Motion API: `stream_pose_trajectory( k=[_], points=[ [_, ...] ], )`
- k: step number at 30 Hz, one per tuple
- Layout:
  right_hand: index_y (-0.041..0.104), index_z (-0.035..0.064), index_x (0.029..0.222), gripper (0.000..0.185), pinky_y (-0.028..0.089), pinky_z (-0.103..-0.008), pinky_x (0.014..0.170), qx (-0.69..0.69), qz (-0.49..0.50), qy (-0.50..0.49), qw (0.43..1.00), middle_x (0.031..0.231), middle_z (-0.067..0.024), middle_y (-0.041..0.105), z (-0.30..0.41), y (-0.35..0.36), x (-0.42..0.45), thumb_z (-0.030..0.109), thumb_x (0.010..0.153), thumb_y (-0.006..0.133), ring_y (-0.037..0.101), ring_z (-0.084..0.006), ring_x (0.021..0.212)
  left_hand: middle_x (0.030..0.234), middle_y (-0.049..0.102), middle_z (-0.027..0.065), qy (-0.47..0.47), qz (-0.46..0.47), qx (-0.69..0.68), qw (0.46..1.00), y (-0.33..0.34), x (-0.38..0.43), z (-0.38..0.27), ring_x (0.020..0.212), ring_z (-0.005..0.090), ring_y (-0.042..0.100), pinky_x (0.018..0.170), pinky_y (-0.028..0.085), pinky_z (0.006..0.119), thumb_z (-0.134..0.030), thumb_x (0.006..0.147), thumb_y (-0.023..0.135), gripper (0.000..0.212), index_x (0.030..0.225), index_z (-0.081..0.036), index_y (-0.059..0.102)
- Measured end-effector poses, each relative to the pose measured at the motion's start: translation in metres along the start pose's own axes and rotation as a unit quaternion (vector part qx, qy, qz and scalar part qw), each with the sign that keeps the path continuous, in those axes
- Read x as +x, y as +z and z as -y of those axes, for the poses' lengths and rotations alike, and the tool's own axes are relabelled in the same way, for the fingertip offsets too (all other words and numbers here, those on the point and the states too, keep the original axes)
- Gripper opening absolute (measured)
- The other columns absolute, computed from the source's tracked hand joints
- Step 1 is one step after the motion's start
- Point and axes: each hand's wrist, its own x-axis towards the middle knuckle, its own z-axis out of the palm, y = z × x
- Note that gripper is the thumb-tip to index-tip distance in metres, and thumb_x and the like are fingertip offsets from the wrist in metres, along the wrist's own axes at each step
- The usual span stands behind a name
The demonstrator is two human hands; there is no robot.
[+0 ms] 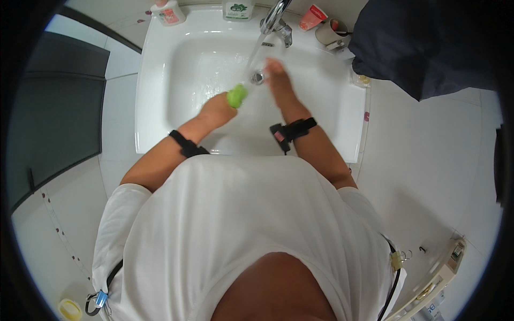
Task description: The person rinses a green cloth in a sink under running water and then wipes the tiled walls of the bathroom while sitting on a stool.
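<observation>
My left hand is closed around a small bright green object, lumpy in outline and too blurred to name. It is over the front part of a white ceramic washbasin. My right hand is just right of the metal drain, blurred, with its fingers hard to make out; nothing shows in it. A thin stream of water falls from the chrome faucet toward the drain. Wet streaks and splashes shine on the basin floor to the left. Each wrist wears a black strap.
Along the basin's back rim stand a pump bottle, a clear bottle with a green label, a red-and-white tube and a beige cup holding items. Dark fabric hangs at the right. A dark panel is at left.
</observation>
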Motion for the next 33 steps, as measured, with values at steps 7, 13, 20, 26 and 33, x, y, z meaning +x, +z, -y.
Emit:
stream_pose_trajectory(
  k=[7,13,20,26,33],
  points=[
    [0.028,-0.0042,0.148,0.059,0.043,-0.0458,0.107,0.301,-0.039,0.184,0.935,0.141,-0.0160,0.044,0.091,-0.052,0.029,0.009,0.095,0.052,0.049,-0.0307,0.128,0.091,0.065,0.0198,0.029,-0.126,0.156,0.979,-0.017,-0.074,0.056,0.088,0.0402,0.062,0.084,0.049,0.048,-0.016,0.074,0.068,0.022,0.088,0.000,0.064],
    [0.036,-0.0111,0.139,0.050,0.048,-0.0465,0.101,0.294,-0.004,0.182,0.938,0.125,-0.0157,0.054,0.117,-0.046,0.040,0.003,0.093,0.051,0.055,-0.0321,0.121,0.094,0.063,0.0209,0.034,-0.206,0.064,0.976,0.000,-0.086,0.065,0.089,0.0406,0.058,0.080,0.047,0.049,-0.013,0.073,0.068,0.023,0.088,0.002,0.060],
    [0.044,-0.0023,0.139,0.048,0.050,-0.0385,0.096,0.289,0.026,0.174,0.941,0.125,-0.0101,0.056,0.115,-0.059,0.025,0.008,0.094,0.056,0.055,-0.0284,0.122,0.093,0.065,0.0198,0.065,-0.202,0.055,0.976,-0.005,-0.088,0.066,0.086,0.0405,0.058,0.080,0.047,0.049,-0.013,0.074,0.068,0.025,0.093,0.002,0.060],
    [0.050,0.0124,0.141,0.057,0.041,-0.0363,0.108,-0.166,0.227,-0.036,0.959,0.149,-0.0079,0.042,0.144,-0.011,-0.085,0.010,0.088,0.071,0.047,-0.0209,0.131,0.090,0.065,0.0162,0.019,-0.122,-0.209,0.970,-0.022,-0.080,0.042,0.088,0.0330,0.064,0.081,0.052,0.041,-0.019,0.083,0.068,0.026,0.097,0.002,0.061],
    [0.052,0.0089,0.139,0.057,0.038,-0.0402,0.110,-0.084,0.290,-0.213,0.929,0.148,-0.0140,0.038,0.187,0.005,-0.084,0.020,0.087,0.071,0.039,-0.0295,0.138,0.086,0.059,0.0042,0.053,0.242,-0.630,0.736,-0.066,-0.069,-0.030,0.076,0.0159,0.062,0.077,0.058,0.038,-0.020,0.090,0.063,0.021,0.104,-0.006,0.058]
  ],
)
